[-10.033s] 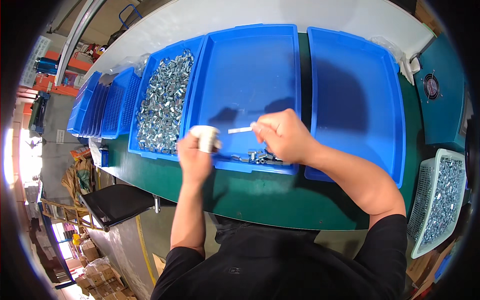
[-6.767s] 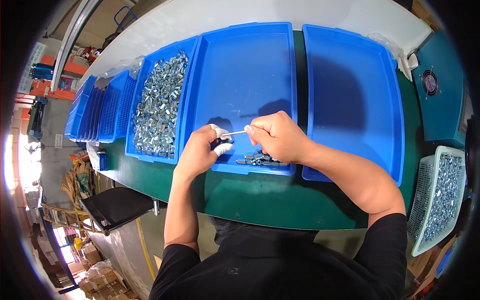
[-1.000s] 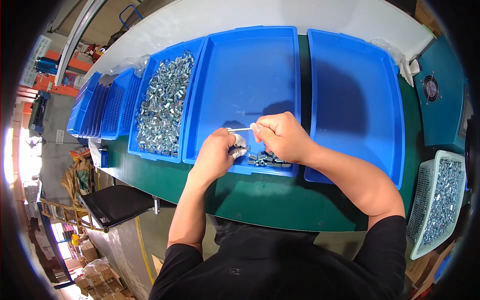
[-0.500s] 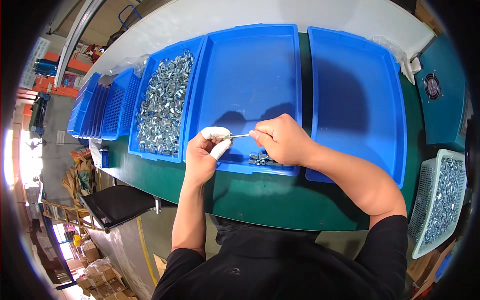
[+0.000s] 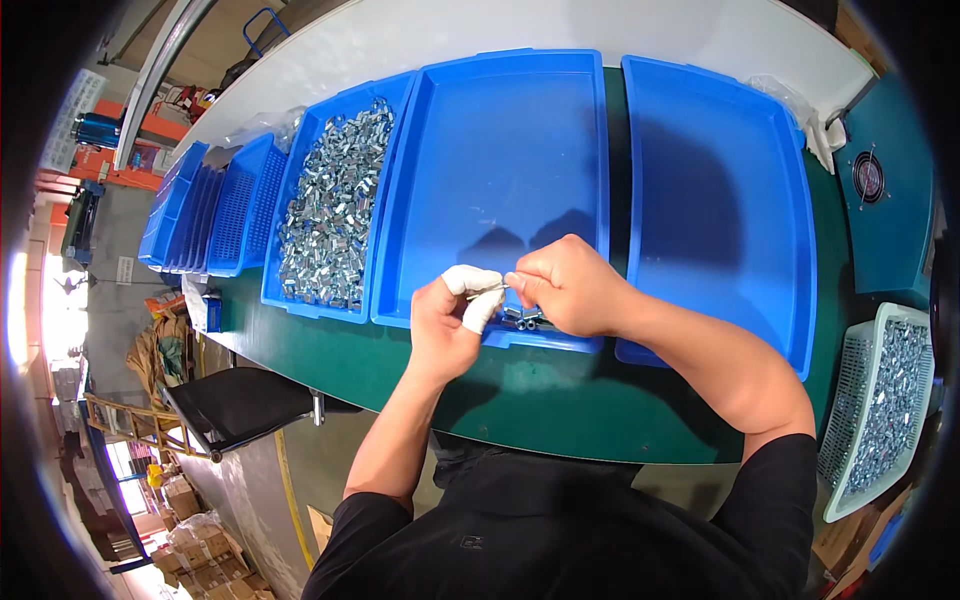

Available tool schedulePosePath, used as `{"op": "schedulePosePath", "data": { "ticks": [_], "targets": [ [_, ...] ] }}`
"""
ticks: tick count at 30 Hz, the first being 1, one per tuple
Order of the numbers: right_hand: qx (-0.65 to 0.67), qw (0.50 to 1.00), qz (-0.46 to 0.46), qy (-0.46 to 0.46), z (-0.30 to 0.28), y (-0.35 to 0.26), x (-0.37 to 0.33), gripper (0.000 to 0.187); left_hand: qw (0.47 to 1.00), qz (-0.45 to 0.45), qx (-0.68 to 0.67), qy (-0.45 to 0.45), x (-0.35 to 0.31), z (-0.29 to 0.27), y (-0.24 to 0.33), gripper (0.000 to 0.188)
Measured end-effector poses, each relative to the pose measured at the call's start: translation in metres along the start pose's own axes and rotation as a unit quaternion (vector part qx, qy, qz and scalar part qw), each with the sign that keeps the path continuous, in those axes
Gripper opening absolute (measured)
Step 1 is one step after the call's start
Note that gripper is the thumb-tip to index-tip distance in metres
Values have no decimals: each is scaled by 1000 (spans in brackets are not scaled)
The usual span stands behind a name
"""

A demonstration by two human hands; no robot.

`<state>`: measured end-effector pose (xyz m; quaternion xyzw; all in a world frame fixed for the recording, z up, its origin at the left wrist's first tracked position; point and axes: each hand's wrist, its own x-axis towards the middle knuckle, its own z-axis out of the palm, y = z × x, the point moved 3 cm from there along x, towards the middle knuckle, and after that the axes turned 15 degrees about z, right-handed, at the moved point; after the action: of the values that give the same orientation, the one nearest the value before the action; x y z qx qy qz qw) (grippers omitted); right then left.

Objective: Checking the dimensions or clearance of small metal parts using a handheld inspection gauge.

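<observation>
My left hand (image 5: 446, 325), with white covers on its thumb and forefinger, is pinched closed over the near edge of the middle blue tray (image 5: 510, 130). What sits between those fingertips is hidden. My right hand (image 5: 575, 287) is bare and pinches a thin metal rod (image 5: 489, 290), which runs to the left fingertips. The two hands' fingertips almost meet. Just below them, a few shiny hex metal pieces (image 5: 522, 320) with holes through them lie in the tray's near corner, partly covered by my hands.
Left of the middle tray, another blue tray (image 5: 398, 122) holds a heap of metal pieces (image 5: 335, 205). A third blue tray (image 5: 720, 270) lies to the right. Blue baskets (image 5: 240, 205) stand far left. A pale basket of metal pieces (image 5: 845, 420) and a teal machine (image 5: 890, 215) are at right.
My left hand has moved right, up to my right fingertips. The length of rod showing between the hands has become much shorter. My right hand stays nearly in place.
</observation>
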<state>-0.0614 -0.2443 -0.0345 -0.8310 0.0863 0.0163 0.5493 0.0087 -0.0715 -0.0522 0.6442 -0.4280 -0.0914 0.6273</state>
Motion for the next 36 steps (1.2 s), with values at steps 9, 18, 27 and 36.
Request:
{"op": "schedulePosePath", "data": {
  "ticks": [9,18,27,36],
  "targets": [
    [92,988,112,-62,6,7,2,33,980,86,174,-50,12,-9,6,17],
    [-14,998,-56,39,15,5,-3,25,969,109,201,-89,20,-18,16,8],
    [-11,997,-28,77,4,4,1,27,896,94,404,157,19,-109,-7,13],
    [22,996,-20,79,4,12,2,28,931,88,297,-195,26,-44,8,28]
  ]
}}
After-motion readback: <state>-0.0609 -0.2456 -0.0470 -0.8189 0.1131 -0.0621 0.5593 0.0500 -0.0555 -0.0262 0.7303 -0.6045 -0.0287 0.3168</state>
